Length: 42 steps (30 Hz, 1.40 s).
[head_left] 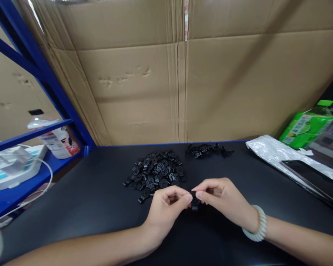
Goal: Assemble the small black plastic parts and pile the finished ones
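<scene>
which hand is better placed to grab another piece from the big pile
Left, probably: the left hand lies right below the big pile, the right hand farther aside. Both pinch one small black part.

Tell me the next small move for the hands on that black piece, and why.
Probably press the small black piece firmly together. The left hand and right hand both pinch it just above the black table, in front of the pile of round parts; whether it is one part or two is unclear.
</scene>
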Tool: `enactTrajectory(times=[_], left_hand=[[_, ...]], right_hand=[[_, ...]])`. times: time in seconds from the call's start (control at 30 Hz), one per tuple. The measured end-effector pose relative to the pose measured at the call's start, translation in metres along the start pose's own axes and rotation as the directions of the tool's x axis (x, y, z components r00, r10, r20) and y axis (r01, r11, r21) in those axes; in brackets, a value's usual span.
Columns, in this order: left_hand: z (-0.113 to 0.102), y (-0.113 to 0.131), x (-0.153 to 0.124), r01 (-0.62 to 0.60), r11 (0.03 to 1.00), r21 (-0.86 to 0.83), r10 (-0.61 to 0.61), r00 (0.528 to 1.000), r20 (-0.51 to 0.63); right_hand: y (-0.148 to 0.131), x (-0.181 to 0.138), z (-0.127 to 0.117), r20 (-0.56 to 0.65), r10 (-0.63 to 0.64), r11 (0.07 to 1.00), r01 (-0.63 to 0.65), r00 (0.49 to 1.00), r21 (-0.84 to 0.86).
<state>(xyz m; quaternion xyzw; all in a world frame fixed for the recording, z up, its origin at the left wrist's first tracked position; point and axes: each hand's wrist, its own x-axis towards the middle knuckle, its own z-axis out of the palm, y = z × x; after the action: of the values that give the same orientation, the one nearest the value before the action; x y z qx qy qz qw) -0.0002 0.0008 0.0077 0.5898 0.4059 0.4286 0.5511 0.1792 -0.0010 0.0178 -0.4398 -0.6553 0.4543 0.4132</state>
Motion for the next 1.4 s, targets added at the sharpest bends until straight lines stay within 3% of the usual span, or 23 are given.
enactTrajectory(times=[0.27, 0.47, 0.77, 0.87, 1.03, 1.13, 1.23, 1.4], left_hand=[[0.002, -0.004, 0.001, -0.007, 1.000, -0.006, 0.007, 0.997, 0.080], [0.007, -0.005, -0.005, -0.050, 0.973, 0.224, 0.002, 0.978, 0.209], [0.007, -0.005, -0.005, -0.105, 0.946, 0.305, 0.022, 0.964, 0.264], [0.006, -0.008, -0.005, -0.106, 0.950, 0.295, 0.024, 0.963, 0.269], [0.006, -0.009, -0.002, -0.102, 0.951, 0.292, 0.018, 0.961, 0.277], [0.006, -0.007, 0.000, -0.110, 0.946, 0.306, 0.013, 0.953, 0.302], [0.005, -0.006, 0.001, -0.125, 0.932, 0.341, 0.014, 0.951, 0.310], [0.005, -0.005, 0.002, -0.146, 0.911, 0.387, 0.011, 0.944, 0.329]], right_hand=[[0.004, 0.001, 0.001, -0.053, -0.041, 0.999, 0.040, 0.998, -0.015], [0.007, 0.027, -0.017, -0.255, -0.140, 0.983, 0.104, 0.957, -0.149], [0.030, 0.079, -0.003, -0.194, -0.178, 0.958, 0.124, 0.965, -0.259], [0.029, 0.078, -0.033, -0.267, -0.197, 0.942, 0.107, 0.944, -0.318], [0.030, 0.064, -0.131, -0.462, -0.220, 0.896, -0.009, 0.859, -0.444], [0.040, 0.059, -0.175, -0.490, -0.187, 0.851, -0.109, 0.851, -0.514], [0.054, 0.059, -0.192, -0.457, -0.136, 0.817, -0.162, 0.879, -0.553], [0.068, 0.065, -0.190, -0.388, -0.107, 0.796, -0.155, 0.915, -0.586]])
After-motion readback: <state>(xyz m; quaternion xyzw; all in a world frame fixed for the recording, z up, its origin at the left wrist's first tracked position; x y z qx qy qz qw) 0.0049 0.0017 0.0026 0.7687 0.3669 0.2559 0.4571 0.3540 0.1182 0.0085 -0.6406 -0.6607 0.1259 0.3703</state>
